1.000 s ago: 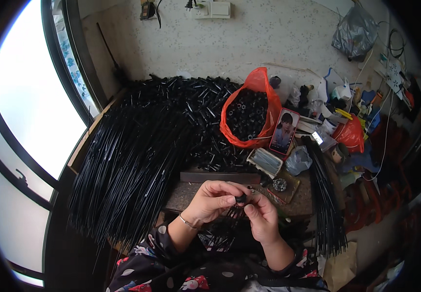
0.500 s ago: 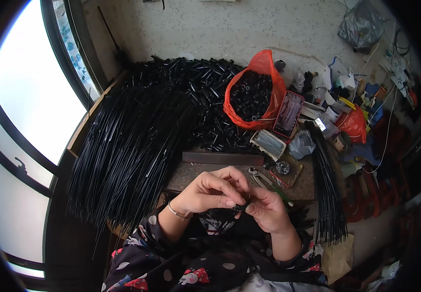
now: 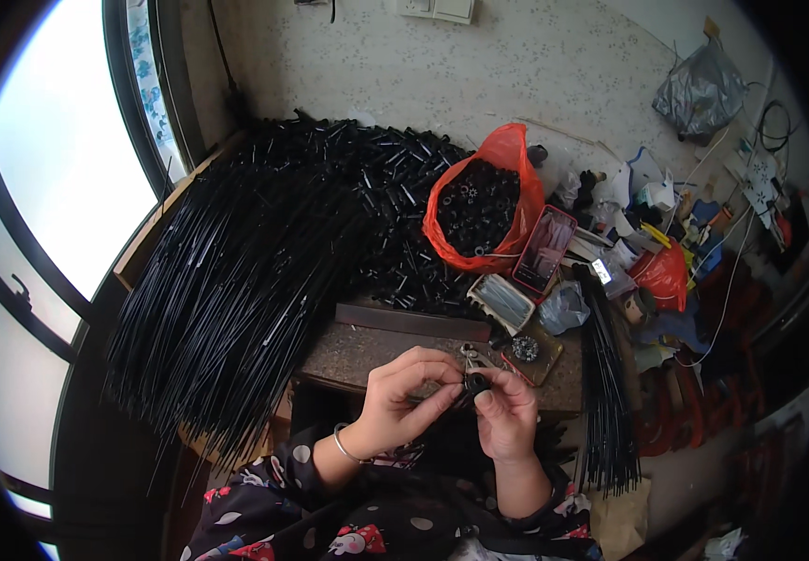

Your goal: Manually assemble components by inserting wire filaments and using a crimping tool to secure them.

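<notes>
A small black round part [image 3: 477,382] with a hole in its face sits between my two hands, above the table's front edge. My right hand [image 3: 511,416] grips it between thumb and fingers. From the other side, my left hand [image 3: 412,395] has its thumb and fingertips pinched together right at the part; what lies between these fingertips is too small to make out. Just beyond my fingers is the metal head of a pair of pliers [image 3: 472,354], its handles partly hidden behind my right hand.
Long thin black rods [image 3: 227,290] cover the left side, beside many short black tubes [image 3: 395,178]. A red plastic bag [image 3: 437,238] holds black round parts. Nearby are a phone [image 3: 546,248], a box of thin sticks [image 3: 505,303], a dark bar [image 3: 414,322] and another rod bundle [image 3: 607,402].
My fingers have shifted and the black part has turned, its holed face now showing. The left hand sits slightly lower and flatter. The whole view has tilted a little.
</notes>
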`<state>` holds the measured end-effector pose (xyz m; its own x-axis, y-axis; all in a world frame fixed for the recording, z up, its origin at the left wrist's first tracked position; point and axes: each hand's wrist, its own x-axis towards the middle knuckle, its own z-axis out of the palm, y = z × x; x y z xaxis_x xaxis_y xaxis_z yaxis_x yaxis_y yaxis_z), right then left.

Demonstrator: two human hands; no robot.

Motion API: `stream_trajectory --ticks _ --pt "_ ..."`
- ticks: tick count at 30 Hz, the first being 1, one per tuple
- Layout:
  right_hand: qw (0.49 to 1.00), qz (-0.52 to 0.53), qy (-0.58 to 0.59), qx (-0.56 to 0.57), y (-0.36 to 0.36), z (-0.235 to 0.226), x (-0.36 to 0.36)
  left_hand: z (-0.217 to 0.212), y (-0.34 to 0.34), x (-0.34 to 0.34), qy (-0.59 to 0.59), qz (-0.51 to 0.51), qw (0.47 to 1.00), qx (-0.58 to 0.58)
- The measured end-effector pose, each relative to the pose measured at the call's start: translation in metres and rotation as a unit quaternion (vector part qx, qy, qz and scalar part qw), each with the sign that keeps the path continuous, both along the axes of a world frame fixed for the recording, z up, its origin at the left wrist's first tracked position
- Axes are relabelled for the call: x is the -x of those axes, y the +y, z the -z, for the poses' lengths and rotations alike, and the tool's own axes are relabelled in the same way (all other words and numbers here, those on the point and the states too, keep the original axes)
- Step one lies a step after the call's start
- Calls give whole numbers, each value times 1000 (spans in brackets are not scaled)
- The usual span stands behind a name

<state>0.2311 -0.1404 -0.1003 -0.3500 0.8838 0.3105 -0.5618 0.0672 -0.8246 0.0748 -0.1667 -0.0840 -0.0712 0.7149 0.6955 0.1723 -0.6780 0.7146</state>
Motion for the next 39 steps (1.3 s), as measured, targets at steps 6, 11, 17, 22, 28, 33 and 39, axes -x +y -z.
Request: stream_trajectory --ticks 6,11,17,22,28,33,39 --pt "990 49 -46 -121 7 2 2 -3 -3 3 -166 202 957 128" --pt "994 -82 -55 43 9 -7 -6 6 -11 -3 17 9 999 51" --pt "996 -58 -65 -23 11 2 0 1 -8 -4 97 46 994 -1" --pt "983 -148 -101 28 4 -18 -3 18 -21 -7 -10 325 933 156" --pt "832 226 -322 -390 -8 -38 -9 20 -18 3 -230 390 852 263" --pt "683 325 -408 -512 -20 -55 -5 19 -19 -4 -272 312 879 237" --pt "817 166 -347 -430 -15 -44 -11 11 -15 -13 7 82 994 78"
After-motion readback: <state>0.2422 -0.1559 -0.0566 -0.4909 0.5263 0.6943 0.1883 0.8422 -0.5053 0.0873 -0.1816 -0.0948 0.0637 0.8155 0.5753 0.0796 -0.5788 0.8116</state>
